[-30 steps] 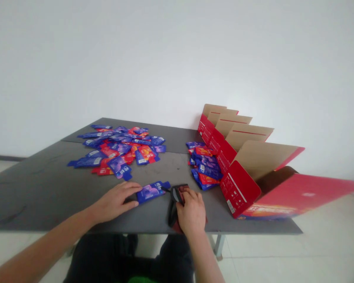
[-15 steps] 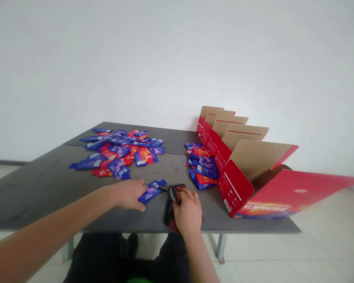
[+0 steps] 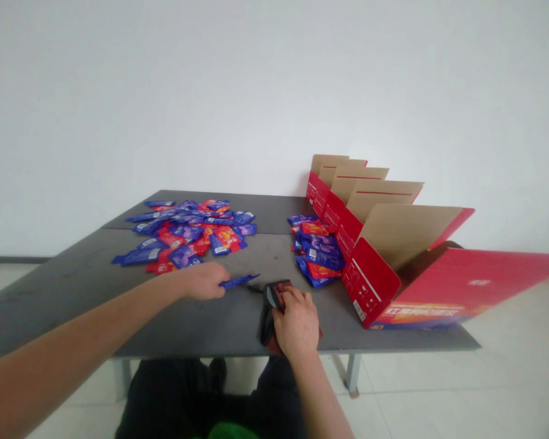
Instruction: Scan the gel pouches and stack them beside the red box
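My left hand [image 3: 205,281] pinches one end of a blue sachet [image 3: 238,281], which is turned nearly edge-on to me just above the table. Its free end points right. My right hand [image 3: 297,320] is wrapped over a black handheld device [image 3: 266,323], which looks like a barcode scanner, near the table's front edge. Something dark red lies beneath the device and hand, mostly covered. A loose pile of blue and red sachets [image 3: 187,217] spreads beyond my left hand. A smaller, more stacked heap of sachets [image 3: 322,253] lies beyond my right hand.
Several open red cartons [image 3: 370,283] stand in a row along the right side, their brown flaps raised. The nearest carton's front flap reaches past the table's right edge. The grey table [image 3: 247,262] ends just before my legs, and a pale wall rises behind it.
My left hand has lifted the blue sachet from the table and tilted it from face-up to nearly edge-on. My right hand stays on the black device. The whole view has shifted slightly.
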The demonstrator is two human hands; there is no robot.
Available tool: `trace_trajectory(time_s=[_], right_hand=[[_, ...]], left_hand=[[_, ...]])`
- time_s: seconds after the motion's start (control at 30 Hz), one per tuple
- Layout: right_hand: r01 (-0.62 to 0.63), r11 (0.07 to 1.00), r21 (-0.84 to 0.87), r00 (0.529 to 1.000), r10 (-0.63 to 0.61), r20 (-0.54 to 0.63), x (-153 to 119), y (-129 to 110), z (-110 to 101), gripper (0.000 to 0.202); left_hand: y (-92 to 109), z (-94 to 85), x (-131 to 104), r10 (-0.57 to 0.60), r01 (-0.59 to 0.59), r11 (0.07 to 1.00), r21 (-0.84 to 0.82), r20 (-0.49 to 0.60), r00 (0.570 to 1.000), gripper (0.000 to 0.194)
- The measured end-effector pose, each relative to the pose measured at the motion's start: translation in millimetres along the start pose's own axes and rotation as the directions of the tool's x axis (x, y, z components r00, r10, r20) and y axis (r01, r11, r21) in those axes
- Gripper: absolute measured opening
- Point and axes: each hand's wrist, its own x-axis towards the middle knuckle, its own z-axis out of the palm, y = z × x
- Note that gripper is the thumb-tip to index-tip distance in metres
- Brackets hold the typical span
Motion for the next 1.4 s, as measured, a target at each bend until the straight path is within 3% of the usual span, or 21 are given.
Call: trace_trajectory(time_s=[0.23,0.4,0.53,0.67,0.77,0.93,1.2,1.3,1.4], right_hand=[[-0.011,1.0,-0.01,1.0,0.011,-0.007,-1,-1,2,0.023],[-0.017,1.0,-0.017,1.0,0.017,-0.015,-1,-1,2,0.024],[-0.022,0.999,-0.033,1.0,0.022,-0.01,0,-1,2,0.022],[-0.012,0.999,-0.04,1.0,0.012,-0.004,0,-1,3,0.024],[-0.015,0.999,-0.048,1.0,0.015,-0.003,0,0,3,0.024],[-0.019,0.999,-0.044,1.0,0.019,-0.002,0,0,3,0.023],[-0.014,0.998,-0.06,1.0,0.014,0.005,0,-1,2,0.024],[-0.009,0.998,-0.066,1.0,0.01,0.005,0,1,2,0.023],[-0.014,0.997,-0.077,1.0,0.015,0.015,0,2,0,0.023]], left_hand=[[-24,12.4,5,0.004,-0.007,0.999,-0.041,-0.073,0.997,0.026],[-45,-9.6,-8,0.062,-0.049,0.987,-0.15,0.084,0.994,0.018],[-43,-21.1,-15,0.055,-0.006,0.968,-0.251,0.188,0.981,0.018],[-39,-8.5,-12,0.105,-0.021,0.93,-0.367,0.21,0.972,0.024],[-47,4.6,-5,0.051,0.036,0.921,-0.387,0.211,0.976,0.031],[-53,17.0,-14,-0.023,0.054,0.948,-0.315,0.103,0.994,0.038],[-41,9.5,-75,0.095,-0.068,0.957,-0.283,0.08,0.992,0.041],[-32,23.8,-89,0.078,-0.075,0.949,-0.306,-0.004,0.997,0.044],[-21,52.0,-94,-0.023,-0.022,0.966,-0.258,-0.172,0.985,0.047]])
